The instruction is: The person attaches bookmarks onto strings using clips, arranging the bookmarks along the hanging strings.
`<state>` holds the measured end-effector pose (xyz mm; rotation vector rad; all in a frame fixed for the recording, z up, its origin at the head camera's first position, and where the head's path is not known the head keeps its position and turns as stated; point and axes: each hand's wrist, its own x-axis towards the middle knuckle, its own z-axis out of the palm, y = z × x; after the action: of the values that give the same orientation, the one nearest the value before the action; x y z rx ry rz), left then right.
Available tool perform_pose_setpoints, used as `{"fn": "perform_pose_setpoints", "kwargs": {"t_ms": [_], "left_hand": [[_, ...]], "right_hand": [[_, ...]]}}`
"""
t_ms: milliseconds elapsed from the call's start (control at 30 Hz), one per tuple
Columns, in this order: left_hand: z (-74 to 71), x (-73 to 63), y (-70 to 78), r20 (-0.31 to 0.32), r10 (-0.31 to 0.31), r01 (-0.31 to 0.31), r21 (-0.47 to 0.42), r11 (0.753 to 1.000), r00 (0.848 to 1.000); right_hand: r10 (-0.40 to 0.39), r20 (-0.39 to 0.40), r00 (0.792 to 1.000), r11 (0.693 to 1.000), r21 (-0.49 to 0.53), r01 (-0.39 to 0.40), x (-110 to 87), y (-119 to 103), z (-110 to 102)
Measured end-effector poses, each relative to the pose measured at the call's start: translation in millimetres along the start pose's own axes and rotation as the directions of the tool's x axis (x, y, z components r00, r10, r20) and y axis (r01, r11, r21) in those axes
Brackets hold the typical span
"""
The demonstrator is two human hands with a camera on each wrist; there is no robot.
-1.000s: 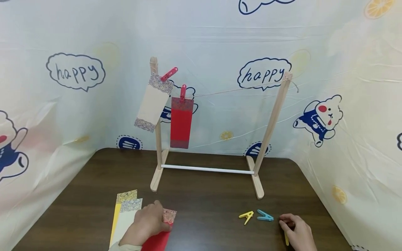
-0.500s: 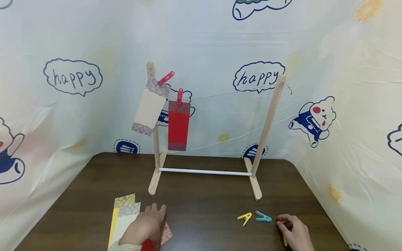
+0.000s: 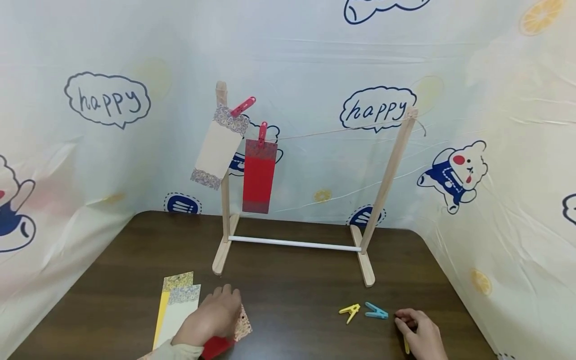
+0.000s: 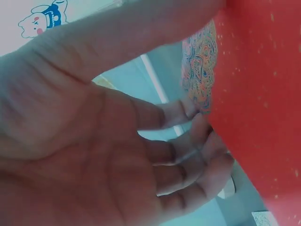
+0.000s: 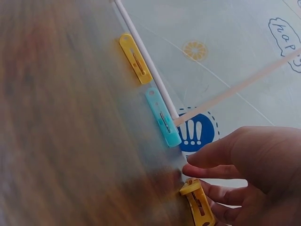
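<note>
Already pegged, upper left: cream card, red card; unpegged, lower left: yellow card, white card, gold-flecked red card (left hand pinching). Lower right: right hand, grip unclear, at yellow clothespin.

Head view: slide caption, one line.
Left hand holding a red card, right hand at a yellow clip; cream card and second red card hang behind.

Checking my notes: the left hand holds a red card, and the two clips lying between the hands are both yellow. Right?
Not both yellow: the head view shows a yellow clip and a blue clip. The left hand does hold a red card.
</note>
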<state>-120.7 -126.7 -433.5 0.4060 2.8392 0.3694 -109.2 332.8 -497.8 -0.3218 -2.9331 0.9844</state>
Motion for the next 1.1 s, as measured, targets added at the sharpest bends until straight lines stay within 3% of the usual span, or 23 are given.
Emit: {"fn": "perform_pose_setpoints", "kwargs": {"t_ms": [167, 233, 367, 467, 600, 733, 767, 833, 967, 1033, 1100], "left_hand": [[-7.1, -0.9, -2.4, -0.025, 0.057, -0.059, -0.089, 0.994, 0.998], [-11.4, -3.4, -5.4, -0.052, 0.111, -0.118, -0.162, 0.98, 0.992], [-24.3, -7.3, -10.1, -0.101, 0.257, -0.275, -0.302, 0.913, 0.961], [-35.8, -8.5, -9.7, -0.137, 0.305, -0.335, -0.383, 0.861, 0.942], [-52.2, -11.7, -5.7, -0.273, 0.296, -0.387, -0.398, 0.832, 0.916], [-66.2, -20.1, -1.8, -0.438, 0.269, -0.452, -0.396, 0.799, 0.858], [-68.9, -22.4, -1.1, -0.455, 0.257, -0.458, -0.414, 0.786, 0.852], [-73.2, -26.3, -0.4, -0.465, 0.235, -0.465, -0.476, 0.746, 0.854], [-77.6, -30.4, 1.0, -0.467, 0.188, -0.454, -0.562, 0.692, 0.864], [-78.3, -31.4, 2.4, -0.483, 0.155, -0.448, -0.582, 0.678, 0.862], [-77.9, -32.1, 3.8, -0.514, 0.117, -0.446, -0.582, 0.68, 0.85]], "right_hand": [[-0.01, 0.013, 1.0, 1.0, 0.014, 0.01, 0.6, 0, -1], [-0.011, 0.013, 1.0, 1.0, 0.011, 0.011, 1.1, -1, -1], [-0.008, 0.011, 1.0, 1.0, -0.003, 0.008, 0.9, 0, -1], [-0.015, 0.01, 1.0, 1.0, -0.006, 0.015, 0.6, -1, -1], [-0.022, 0.007, 1.0, 1.0, -0.005, 0.022, -0.1, -2, -1], [-0.019, 0.001, 1.0, 1.0, -0.009, 0.019, -0.4, -1, -1], [-0.019, 0.0, 1.0, 1.0, -0.008, 0.019, -0.4, -1, -1], [-0.023, 0.002, 1.0, 1.0, -0.006, 0.023, 0.0, -1, 0], [-0.022, 0.007, 1.0, 1.0, -0.001, 0.022, 0.4, 0, -1], [-0.018, 0.009, 1.0, 1.0, 0.004, 0.018, 0.0, 0, -1], [-0.017, 0.014, 1.0, 1.0, 0.013, 0.016, -0.9, 1, -1]]}}
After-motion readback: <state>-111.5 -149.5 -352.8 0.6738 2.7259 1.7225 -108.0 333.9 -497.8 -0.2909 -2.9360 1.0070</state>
